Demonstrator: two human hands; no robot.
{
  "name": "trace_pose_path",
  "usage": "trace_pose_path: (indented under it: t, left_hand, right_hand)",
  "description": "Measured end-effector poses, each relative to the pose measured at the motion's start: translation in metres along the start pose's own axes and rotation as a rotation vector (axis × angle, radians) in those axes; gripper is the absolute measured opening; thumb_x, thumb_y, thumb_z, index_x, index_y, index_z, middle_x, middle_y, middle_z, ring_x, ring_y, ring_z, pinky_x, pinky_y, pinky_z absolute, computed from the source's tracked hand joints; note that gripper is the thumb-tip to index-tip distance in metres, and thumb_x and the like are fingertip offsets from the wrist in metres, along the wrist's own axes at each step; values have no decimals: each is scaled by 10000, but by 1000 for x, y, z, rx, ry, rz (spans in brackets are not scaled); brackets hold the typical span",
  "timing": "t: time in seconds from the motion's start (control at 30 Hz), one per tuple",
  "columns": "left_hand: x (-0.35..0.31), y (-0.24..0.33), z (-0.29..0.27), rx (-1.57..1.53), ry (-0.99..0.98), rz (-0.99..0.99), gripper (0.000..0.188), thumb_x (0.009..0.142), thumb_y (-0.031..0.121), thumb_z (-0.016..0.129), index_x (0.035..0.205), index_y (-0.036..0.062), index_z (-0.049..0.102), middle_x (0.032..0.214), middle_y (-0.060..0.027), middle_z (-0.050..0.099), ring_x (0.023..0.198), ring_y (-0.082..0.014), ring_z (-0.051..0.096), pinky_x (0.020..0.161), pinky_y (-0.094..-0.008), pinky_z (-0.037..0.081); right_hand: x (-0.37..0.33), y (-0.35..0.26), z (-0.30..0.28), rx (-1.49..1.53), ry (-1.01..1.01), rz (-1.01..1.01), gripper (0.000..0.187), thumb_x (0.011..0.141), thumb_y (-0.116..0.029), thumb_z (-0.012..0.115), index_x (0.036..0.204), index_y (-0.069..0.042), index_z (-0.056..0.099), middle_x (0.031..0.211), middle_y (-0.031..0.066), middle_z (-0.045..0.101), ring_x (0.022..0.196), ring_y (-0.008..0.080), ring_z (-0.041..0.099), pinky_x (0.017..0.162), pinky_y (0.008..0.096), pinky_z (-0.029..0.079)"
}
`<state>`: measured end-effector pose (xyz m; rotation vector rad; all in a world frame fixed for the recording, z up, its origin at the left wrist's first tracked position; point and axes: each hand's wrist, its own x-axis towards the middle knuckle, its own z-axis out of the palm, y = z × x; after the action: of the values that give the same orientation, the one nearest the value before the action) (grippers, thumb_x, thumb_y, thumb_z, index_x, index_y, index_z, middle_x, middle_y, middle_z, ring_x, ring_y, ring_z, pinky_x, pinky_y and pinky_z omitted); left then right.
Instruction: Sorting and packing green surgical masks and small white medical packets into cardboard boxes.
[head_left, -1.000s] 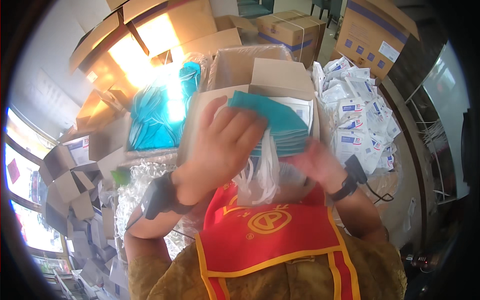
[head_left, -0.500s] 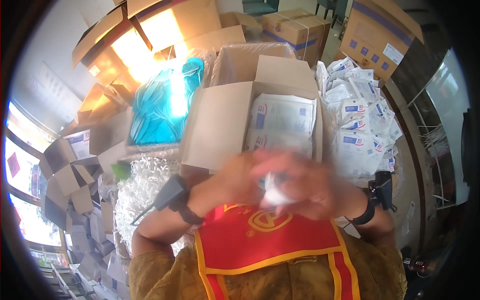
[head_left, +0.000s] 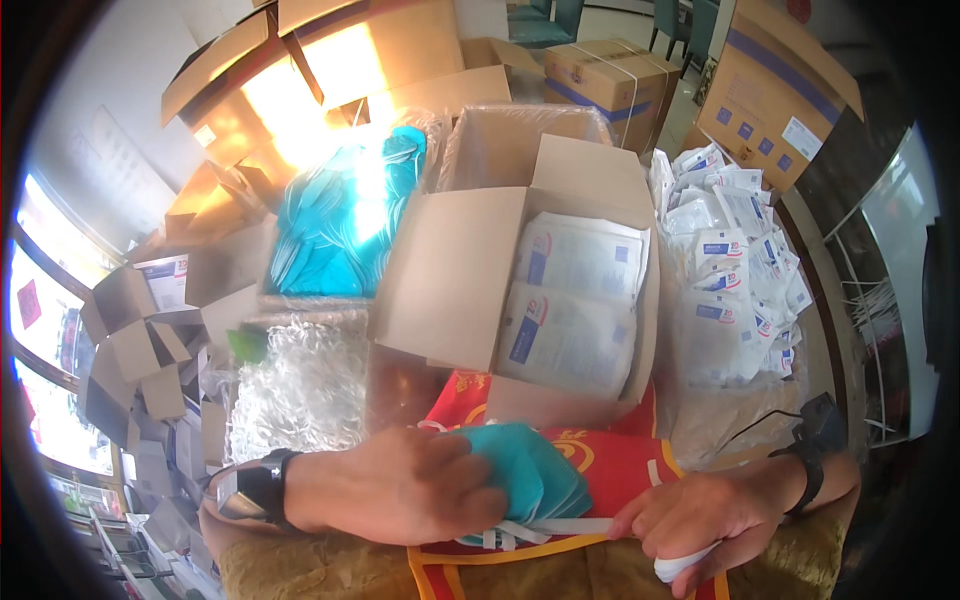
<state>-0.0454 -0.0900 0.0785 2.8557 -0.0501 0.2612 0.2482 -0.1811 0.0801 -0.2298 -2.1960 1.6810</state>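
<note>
Fingers (head_left: 482, 507) of the left hand (head_left: 425, 485), knuckles up, clasp a teal stack (head_left: 540, 472); right fingers (head_left: 634, 517), curled, grip a white strap (head_left: 570, 525).

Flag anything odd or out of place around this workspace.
A small green piece sits at the edge of the tangled heap of white straps, its colour clashing with them. At far left, the grey-brown cardboard cartons lie jumbled at odd angles.
</note>
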Motion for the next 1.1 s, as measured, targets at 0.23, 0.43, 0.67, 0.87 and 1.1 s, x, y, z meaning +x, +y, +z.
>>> trace_pose_path:
  t: [0.23,0.43,0.67,0.87,1.1]
  left_hand:
    - [-67,-54,-14,518,94,-734,328,587,189,772,777,54,540,710,-120,534,693,-348,569,600,-424,466]
    - [21,-72,1,617,299,-425,182,668,75,605,827,111,524,747,-60,497,704,-250,554,538,-366,463]
    - [53,-87,5,657,352,-366,266,589,50,686,788,91,514,722,-61,500,701,-268,563,559,-380,465]
    - [35,-87,34,258,26,-556,340,655,220,775,897,79,582,843,-83,617,817,-292,627,641,-405,499]
    - [40,-69,75,-243,55,-151,343,644,182,729,944,62,614,865,-87,627,766,-297,627,655,-388,519]
  right_hand:
    - [-59,-5,-17,406,1121,367,189,932,-162,602,916,22,642,661,53,598,489,130,534,479,271,444]
    - [14,89,-67,476,994,250,269,933,-154,589,1139,20,594,894,30,625,501,26,456,439,169,339]
    - [57,98,-51,333,570,478,306,887,-228,681,1104,-23,615,826,7,615,610,29,510,528,196,395]
    - [26,69,-31,16,649,336,187,873,-180,692,992,-40,657,1032,106,621,927,183,603,824,313,457]
    - [53,45,-11,-122,342,31,177,862,-171,715,841,-45,591,808,61,569,803,180,558,717,357,415]
